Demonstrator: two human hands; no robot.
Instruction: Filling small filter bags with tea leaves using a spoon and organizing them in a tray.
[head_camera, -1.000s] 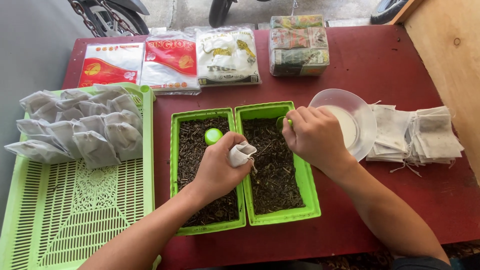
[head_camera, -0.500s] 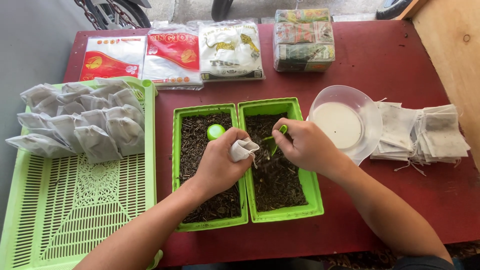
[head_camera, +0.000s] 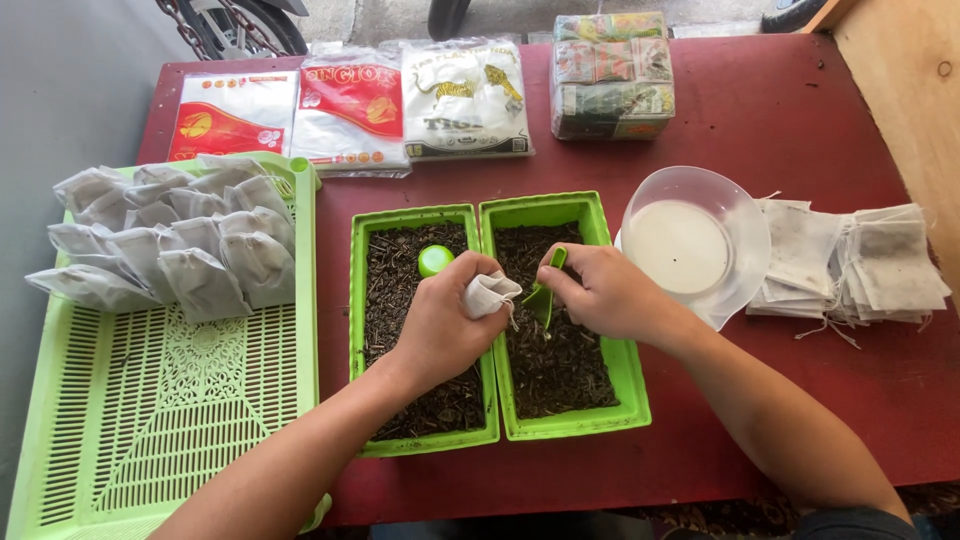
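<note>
- The left hand (head_camera: 440, 325) is pinching a small white drawstring pouch (head_camera: 490, 293) by its neck, fingers curled tightly round the cloth, with the pouch's mouth facing the other hand.
- The right hand (head_camera: 600, 295) is gripping a green scoop (head_camera: 545, 290) between thumb and forefinger, the scoop's tip lying just beside the pouch mouth; whether it is carrying leaf I cannot tell.
- Both sets of fingers are meeting over the rim shared by the two green trays (head_camera: 575, 425), each holding dark loose dried leaves (head_camera: 560, 365). A second green scoop (head_camera: 435, 260) is lying in the left tray, just beyond the left knuckles.
- To do this well, in my judgement, the pouch mouth is needing to stay spread open and directly below the scoop tip, over the tray, so anything spilling is falling back onto the leaves.
- Tilting the scoop slowly is likely helping the narrow opening keep up.
- Well to the left of the left wrist, filled pouches (head_camera: 170, 240) are sitting on a green slatted basket (head_camera: 150, 420); beyond the right knuckles are a clear plastic bowl (head_camera: 690, 245) and a stack of flat empty pouches (head_camera: 860, 265).
</note>
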